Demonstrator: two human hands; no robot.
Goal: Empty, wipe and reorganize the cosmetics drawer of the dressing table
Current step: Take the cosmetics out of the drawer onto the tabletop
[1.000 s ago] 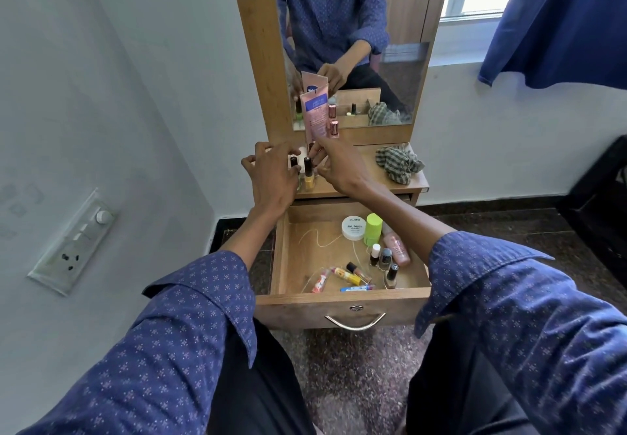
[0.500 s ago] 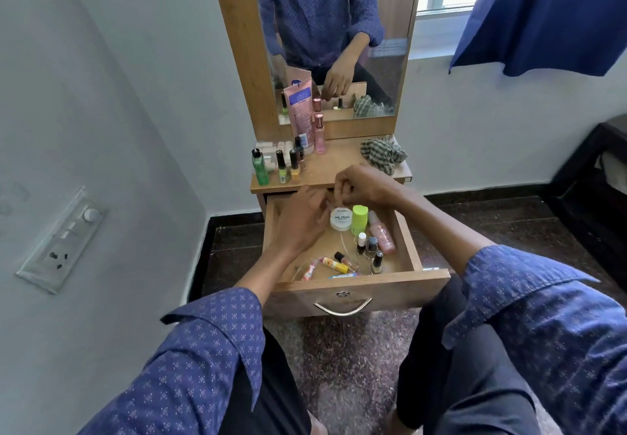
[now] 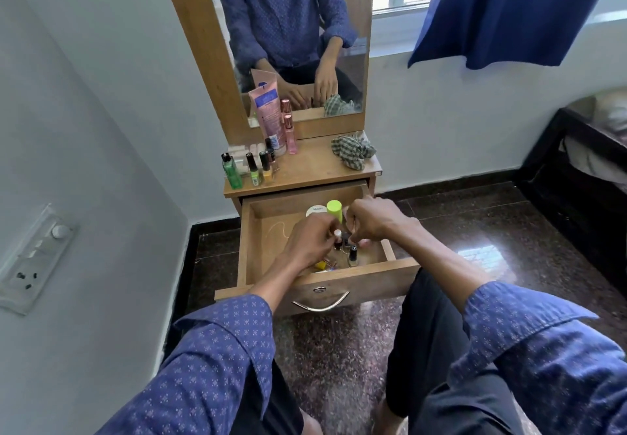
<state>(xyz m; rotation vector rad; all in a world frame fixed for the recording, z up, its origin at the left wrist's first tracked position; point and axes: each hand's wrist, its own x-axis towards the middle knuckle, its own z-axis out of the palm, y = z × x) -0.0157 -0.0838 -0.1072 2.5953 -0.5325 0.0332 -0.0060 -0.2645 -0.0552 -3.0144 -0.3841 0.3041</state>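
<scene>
The wooden drawer (image 3: 356, 283) of the dressing table is pulled out. Both my hands are inside it. My left hand (image 3: 307, 243) pinches a small white-capped bottle (image 3: 337, 234) among the little bottles. My right hand (image 3: 375, 224) is curled over the pink bottle (image 3: 365, 243) on the right side of the drawer; only the bottle's end shows. A white jar (image 3: 315, 210) and a lime-capped bottle (image 3: 335, 209) stand at the back. A black-capped nail polish (image 3: 353, 257) and a yellow tube (image 3: 320, 265) are near the front.
On the tabletop (image 3: 312, 166) stand a green bottle (image 3: 231, 173), nail polishes (image 3: 259, 170), a pink tube (image 3: 268, 114) and a slim pink bottle (image 3: 290, 136). A checked cloth (image 3: 353, 151) lies at its right. A thin string (image 3: 279, 227) lies in the drawer.
Both hands have come down from the tabletop into the drawer and closed on small bottles. The view has tilted and moved back a little.
</scene>
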